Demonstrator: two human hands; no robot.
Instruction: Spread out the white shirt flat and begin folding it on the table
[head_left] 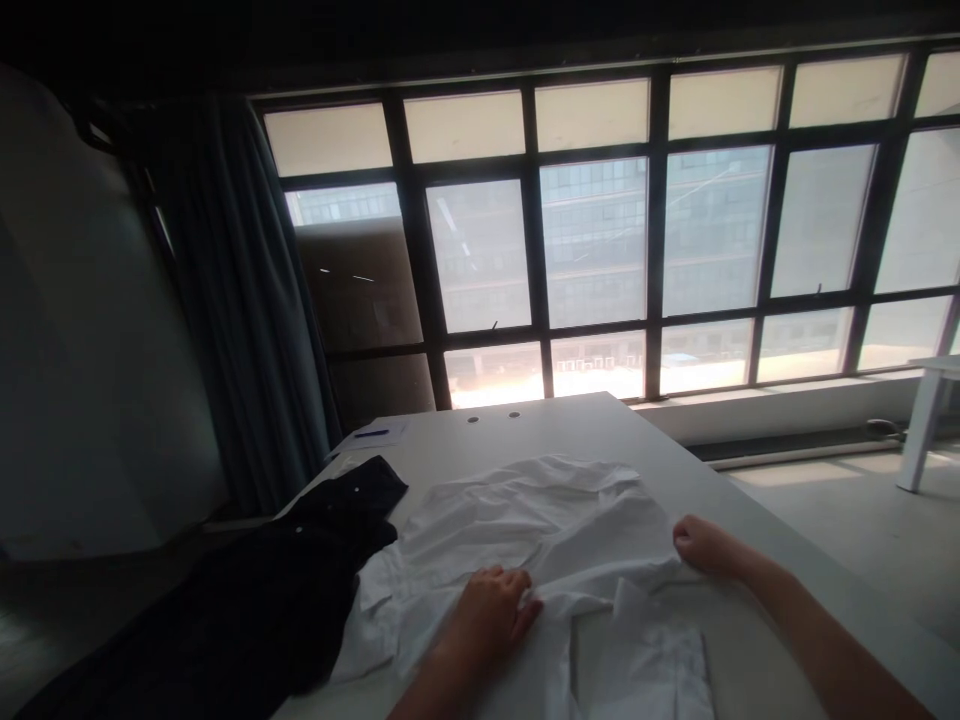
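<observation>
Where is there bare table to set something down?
Bare table: between the white garment and far edge, right of the paper; also between the right hand and right edge. Crowded: left side, under the dark garment, and around the left hand.

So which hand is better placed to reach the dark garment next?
Likely the left hand: it's on the white garment, nearer the dark garment; the right hand is farther, at the white garment's edge.

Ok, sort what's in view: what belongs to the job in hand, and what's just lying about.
Job in hand:
- white garment, both hands on it: left hand, right hand
- table beneath

Apparently lying about:
- dark garment
- pen
- paper
</observation>
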